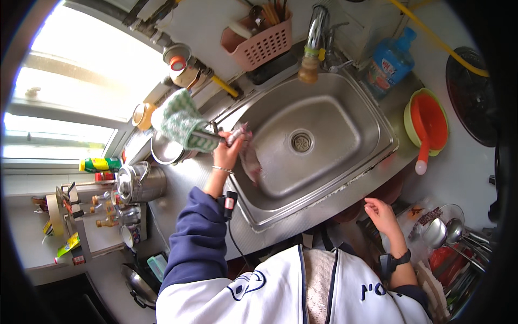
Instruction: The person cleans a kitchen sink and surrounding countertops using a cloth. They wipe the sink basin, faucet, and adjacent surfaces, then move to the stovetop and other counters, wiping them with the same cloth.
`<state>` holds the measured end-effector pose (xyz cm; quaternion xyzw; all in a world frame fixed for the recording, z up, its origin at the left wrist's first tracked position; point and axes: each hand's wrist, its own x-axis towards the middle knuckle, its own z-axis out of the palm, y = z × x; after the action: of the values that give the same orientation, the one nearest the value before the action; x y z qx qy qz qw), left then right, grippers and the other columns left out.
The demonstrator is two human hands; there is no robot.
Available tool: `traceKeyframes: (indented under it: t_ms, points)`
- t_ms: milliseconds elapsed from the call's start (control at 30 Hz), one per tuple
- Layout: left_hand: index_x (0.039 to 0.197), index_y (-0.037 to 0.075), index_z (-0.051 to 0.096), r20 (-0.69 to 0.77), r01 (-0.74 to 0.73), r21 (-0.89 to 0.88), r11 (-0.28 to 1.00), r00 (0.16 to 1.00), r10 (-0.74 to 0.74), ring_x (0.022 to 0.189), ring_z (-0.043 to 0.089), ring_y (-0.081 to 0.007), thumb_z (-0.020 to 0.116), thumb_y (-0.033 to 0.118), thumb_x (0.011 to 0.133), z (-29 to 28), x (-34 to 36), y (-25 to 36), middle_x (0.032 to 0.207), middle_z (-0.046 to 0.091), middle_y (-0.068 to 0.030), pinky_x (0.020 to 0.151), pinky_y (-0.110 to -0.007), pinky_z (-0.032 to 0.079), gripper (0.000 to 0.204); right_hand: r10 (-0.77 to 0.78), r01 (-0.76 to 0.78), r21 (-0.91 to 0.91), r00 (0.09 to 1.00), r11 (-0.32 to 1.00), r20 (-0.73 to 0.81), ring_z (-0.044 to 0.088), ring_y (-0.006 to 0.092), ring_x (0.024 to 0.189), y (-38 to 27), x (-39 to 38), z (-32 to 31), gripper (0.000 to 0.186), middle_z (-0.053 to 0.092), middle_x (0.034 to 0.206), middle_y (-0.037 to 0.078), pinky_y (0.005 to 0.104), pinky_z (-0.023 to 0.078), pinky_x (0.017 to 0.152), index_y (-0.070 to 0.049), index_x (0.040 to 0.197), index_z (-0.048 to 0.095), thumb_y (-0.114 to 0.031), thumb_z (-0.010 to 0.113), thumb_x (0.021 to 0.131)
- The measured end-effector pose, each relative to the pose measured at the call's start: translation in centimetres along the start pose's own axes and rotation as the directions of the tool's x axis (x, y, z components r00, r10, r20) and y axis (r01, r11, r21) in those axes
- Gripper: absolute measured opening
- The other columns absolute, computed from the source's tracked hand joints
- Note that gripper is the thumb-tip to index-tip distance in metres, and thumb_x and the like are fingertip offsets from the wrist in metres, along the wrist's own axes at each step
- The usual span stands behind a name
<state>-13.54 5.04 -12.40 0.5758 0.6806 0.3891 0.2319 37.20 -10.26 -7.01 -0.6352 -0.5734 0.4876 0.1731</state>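
Note:
My left hand (225, 154) is at the left rim of the steel sink (329, 116). Its fingers are closed on a crumpled pinkish rag (250, 162) that hangs down over the basin's left wall. Just beyond the fingers, a green and white checked cloth (186, 121) drapes over what looks like a thin metal bar. Whether the hand also touches that bar is unclear. My right hand (382, 215) hovers off the sink's near right edge with fingers loosely stretched and nothing in them. A tap (315, 38) with a brownish nozzle points into the basin.
A pink basket (264, 46) of utensils stands behind the sink, with a blue detergent bottle (391, 65) at its right. Farther right sits a green bowl holding a red ladle (423, 143). Ladles and spoons (448, 232) lie near my right arm; a steel pot (141, 182) stands left.

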Motion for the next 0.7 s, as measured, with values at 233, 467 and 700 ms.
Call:
traceKeyframes:
  t_ms: [233,467,700]
  points:
    - [0.116,0.009,0.062,0.509,-0.479,0.508,0.716,0.838,0.199,0.132,0.042,-0.0341,0.059,0.005,0.081,-7.5,-4.5,-3.4,0.132,0.054,-0.0127,0.109,-0.049,0.034,0.035,-0.057,0.060,-0.027,0.995,0.998,0.083,0.066,0.0187,0.081,-2.1,0.0,2.9,0.028,0.067,0.094,0.012,0.0291,0.052,0.074,0.000,0.114,0.061,-0.011,0.063,0.089]
    - [0.122,0.016,0.061,0.692,-0.566,0.256,0.784,0.674,0.260,0.131,0.045,-0.0265,0.062,0.013,0.081,-6.7,-21.2,1.4,0.135,0.054,-0.0057,0.109,-0.050,0.031,0.041,-0.010,0.009,0.024,0.999,1.000,0.045,0.065,0.0168,0.082,-1.7,-2.3,3.8,0.029,0.067,0.095,0.011,0.0282,0.052,0.076,-0.001,0.117,0.060,-0.011,0.063,0.090]
    - [0.116,0.010,0.061,0.699,-0.531,0.280,0.800,0.684,0.209,0.133,0.042,-0.0285,0.060,0.018,0.088,-3.8,-24.4,4.3,0.136,0.052,-0.0121,0.112,-0.048,0.028,0.029,0.072,-0.071,0.097,0.997,0.993,-0.012,0.065,0.0156,0.084,0.5,-4.5,3.3,0.030,0.068,0.097,0.011,0.0278,0.052,0.077,-0.002,0.119,0.060,-0.012,0.063,0.090]
